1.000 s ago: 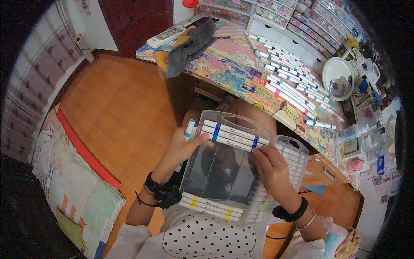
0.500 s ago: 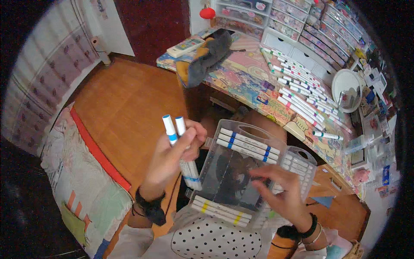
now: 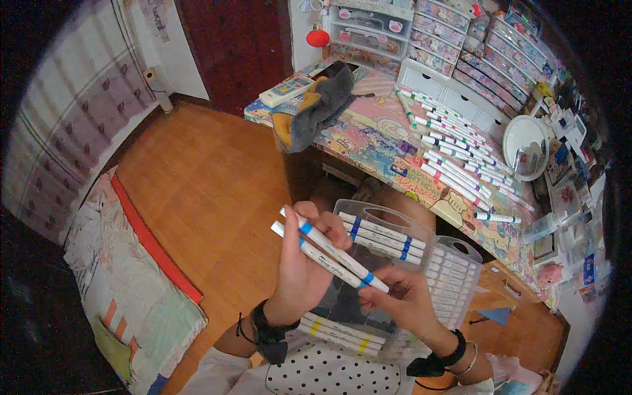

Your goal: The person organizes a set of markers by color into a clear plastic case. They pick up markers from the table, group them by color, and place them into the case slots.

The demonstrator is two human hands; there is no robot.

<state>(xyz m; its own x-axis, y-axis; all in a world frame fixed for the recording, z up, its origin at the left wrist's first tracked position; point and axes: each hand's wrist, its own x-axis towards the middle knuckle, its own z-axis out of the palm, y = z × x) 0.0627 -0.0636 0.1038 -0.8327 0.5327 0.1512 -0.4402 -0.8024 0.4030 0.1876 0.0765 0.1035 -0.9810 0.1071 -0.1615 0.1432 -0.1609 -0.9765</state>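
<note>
Two white markers with light blue bands [image 3: 332,253] lie slantwise across my left hand [image 3: 296,273], its fingers and thumb closed round them. My right hand [image 3: 409,299] pinches their lower right ends between thumb and fingers. Under both hands, a clear plastic marker case [image 3: 339,299] rests open on my lap. Several white markers with dark blue bands [image 3: 383,237] fill its far end, and several with yellow bands [image 3: 342,336] lie at the near end. The right hand hides part of the case's middle.
Many loose white markers [image 3: 461,164] spread over the patterned desk [image 3: 368,155], beside a round mirror [image 3: 525,148]. A grey and mustard cloth item [image 3: 316,108] and a remote control [image 3: 286,91] sit at its left end. Drawer units [image 3: 441,33] stand behind. A bed [image 3: 141,276] is at left.
The two markers have tipped from upright to slanting as my left hand moved right over the case. My right hand has come down from above the case and now grips their ends.
</note>
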